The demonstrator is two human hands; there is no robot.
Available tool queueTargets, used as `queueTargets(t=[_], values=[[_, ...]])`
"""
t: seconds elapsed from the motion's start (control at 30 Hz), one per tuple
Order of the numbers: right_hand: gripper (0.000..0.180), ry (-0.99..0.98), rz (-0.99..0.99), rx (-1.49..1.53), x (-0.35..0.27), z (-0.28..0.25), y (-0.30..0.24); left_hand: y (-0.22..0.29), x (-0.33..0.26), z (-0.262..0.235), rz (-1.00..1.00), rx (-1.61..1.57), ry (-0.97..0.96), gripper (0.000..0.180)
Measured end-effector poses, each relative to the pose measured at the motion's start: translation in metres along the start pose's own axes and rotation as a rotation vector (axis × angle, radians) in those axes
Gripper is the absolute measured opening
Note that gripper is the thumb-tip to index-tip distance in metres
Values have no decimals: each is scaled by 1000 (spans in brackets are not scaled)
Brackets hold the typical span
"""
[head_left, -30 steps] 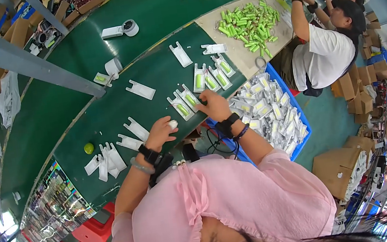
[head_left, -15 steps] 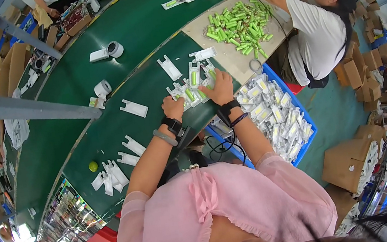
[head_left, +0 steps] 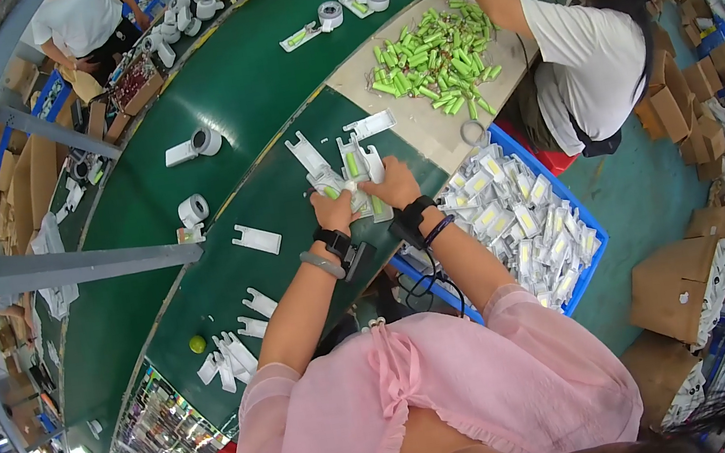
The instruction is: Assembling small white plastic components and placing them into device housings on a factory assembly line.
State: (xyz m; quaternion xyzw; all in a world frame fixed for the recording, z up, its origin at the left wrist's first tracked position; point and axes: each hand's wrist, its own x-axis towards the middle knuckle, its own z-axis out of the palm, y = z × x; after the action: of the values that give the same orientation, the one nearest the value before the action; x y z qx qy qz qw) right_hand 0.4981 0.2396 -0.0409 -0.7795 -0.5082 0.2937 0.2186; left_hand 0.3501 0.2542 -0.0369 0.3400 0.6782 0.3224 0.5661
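Note:
Over the green work surface, my left hand (head_left: pixel 334 211) is closed at the near left side of a cluster of white plastic housings. My right hand (head_left: pixel 394 188) grips from the right, and both thumbs press at one white housing (head_left: pixel 358 199) between them. My fingers partly cover it. Just beyond stands another housing with a green battery (head_left: pixel 352 163) in it. An unfilled-looking white housing (head_left: pixel 308 153) lies farther left, and one more housing (head_left: pixel 370 125) lies at the far side, by the edge of the beige board.
A heap of green batteries (head_left: pixel 436 61) covers the beige board (head_left: pixel 358 68). A blue crate (head_left: pixel 603 237) of white housings stands at my right. Loose housings (head_left: pixel 256 240) and a green round fruit (head_left: pixel 197 344) lie leftward. A co-worker (head_left: pixel 585 52) sits at far right; a grey post (head_left: pixel 68 265) crosses the left.
My hands have come closer together, the thumbs now meeting on one housing. The right hand has left its spread pose over the cluster. The whole view has shifted slightly.

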Motion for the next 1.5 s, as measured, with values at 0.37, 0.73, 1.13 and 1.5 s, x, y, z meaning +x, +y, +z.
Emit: queueTargets(t=[0.37,0.73,1.13,1.5], values=[[42,-214,-79,410,-3,-1,-1,-26,18,9,119,11,-144,30],[67,-439,17,901,-41,-8,-9,-15,-31,0,-79,-303,-239,37],[67,-634,-175,1714,21,-94,47,76,-51,60,856,422,-422,47],[38,-6,-111,1743,154,-201,174,29,9,33,802,1089,-37,56]])
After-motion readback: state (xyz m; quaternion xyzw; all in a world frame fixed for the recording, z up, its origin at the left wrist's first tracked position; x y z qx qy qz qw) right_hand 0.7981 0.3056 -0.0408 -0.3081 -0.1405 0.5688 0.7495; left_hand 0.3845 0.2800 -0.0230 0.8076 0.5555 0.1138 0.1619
